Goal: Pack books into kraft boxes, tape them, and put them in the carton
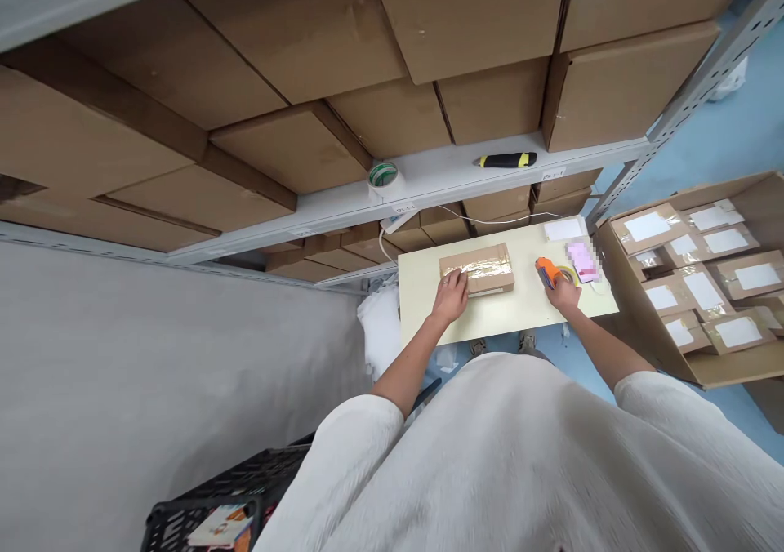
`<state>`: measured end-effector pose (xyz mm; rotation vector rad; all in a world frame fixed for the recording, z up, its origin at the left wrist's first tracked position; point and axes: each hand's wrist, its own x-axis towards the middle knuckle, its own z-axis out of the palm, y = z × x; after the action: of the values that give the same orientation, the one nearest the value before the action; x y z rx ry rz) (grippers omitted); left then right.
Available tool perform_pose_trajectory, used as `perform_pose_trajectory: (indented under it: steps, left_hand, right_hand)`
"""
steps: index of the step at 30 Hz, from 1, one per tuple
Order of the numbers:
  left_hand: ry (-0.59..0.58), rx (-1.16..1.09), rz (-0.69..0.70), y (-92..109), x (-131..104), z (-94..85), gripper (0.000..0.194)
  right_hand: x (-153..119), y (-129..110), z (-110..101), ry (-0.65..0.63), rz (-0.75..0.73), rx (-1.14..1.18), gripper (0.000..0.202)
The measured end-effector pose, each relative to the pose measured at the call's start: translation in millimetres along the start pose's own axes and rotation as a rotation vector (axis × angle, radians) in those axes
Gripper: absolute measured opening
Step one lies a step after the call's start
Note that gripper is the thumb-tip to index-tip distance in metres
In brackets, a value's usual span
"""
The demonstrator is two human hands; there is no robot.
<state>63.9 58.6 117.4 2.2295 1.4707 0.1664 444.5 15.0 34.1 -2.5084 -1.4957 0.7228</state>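
A small brown cardboard box [495, 260] lies on the pale yellow tabletop [422, 311], with shiny clear tape running along its top. My left hand [452, 295] grips the box's near left part, fingers bent over the top. To the right, my right hand [562, 292] is closed around the handle of an orange tape dispenser [547, 269]. A roll of yellowish tape [569, 274] sits at the dispenser's side. The dispenser is apart from the box, over the right half of the table.
Behind the table stands a metal shelf [441, 170] full of cartons, with a tape roll [385, 180] and a black-yellow utility knife [507, 161] on its ledge. A phone [583, 260] lies right. A large open carton [692, 368] holds several labelled boxes; a black crate [202, 507] stands lower left.
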Motion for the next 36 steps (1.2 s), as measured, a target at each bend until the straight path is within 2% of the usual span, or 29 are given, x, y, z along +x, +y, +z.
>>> perform_pose_trajectory:
  steps: [4, 7, 10, 13, 16, 20, 24, 27, 31, 36]
  left_hand:
    - [0.003, 0.004, -0.004, 1.1, -1.0, 0.4, 0.062]
    - [0.016, 0.001, -0.006, 2.2, -0.6, 0.6, 0.062]
    - [0.032, -0.01, -0.005, 2.9, -0.1, 0.7, 0.061]
    - [0.049, -0.019, 0.004, 2.5, -0.1, 1.7, 0.061]
    - [0.069, -0.028, 0.019, 0.7, -0.1, 4.0, 0.06]
    - [0.11, -0.01, 0.04, -2.1, -0.4, 9.3, 0.059]
    - [0.163, 0.027, 0.062, -4.3, -1.8, 15.9, 0.059]
    - [0.186, 0.028, 0.078, -6.2, -2.9, 20.4, 0.058]
    - [0.189, 0.014, 0.092, -9.8, -2.6, 24.4, 0.059]
    - [0.188, -0.007, 0.097, -13.4, -0.8, 25.6, 0.058]
  right_hand:
    - [0.7, -0.3, -8.8, -0.018, -0.031, -0.033, 0.035]
    - [2.2, -1.7, -22.9, 0.004, -0.035, -0.042, 0.037]
    - [7.1, -7.4, -44.9, -0.008, 0.022, 0.006, 0.039]
    - [14.9, -20.4, -73.9, -0.01, 0.063, 0.188, 0.043]
    - [19.9, -43.3, -104.4, -0.063, -0.082, 0.465, 0.047]
    - [16.5, -91.6, -131.2, -0.254, -0.341, 0.686, 0.047]
    - [10.1, -146.5, -130.5, -0.459, -0.412, 0.689, 0.039]
    - [8.6, -175.7, -118.5, -0.523, -0.435, 0.653, 0.034]
    - [10.1, -190.8, -105.2, -0.467, -0.467, 0.559, 0.033]
    - [8.4, -189.5, -104.9, -0.418, -0.523, 0.431, 0.045]
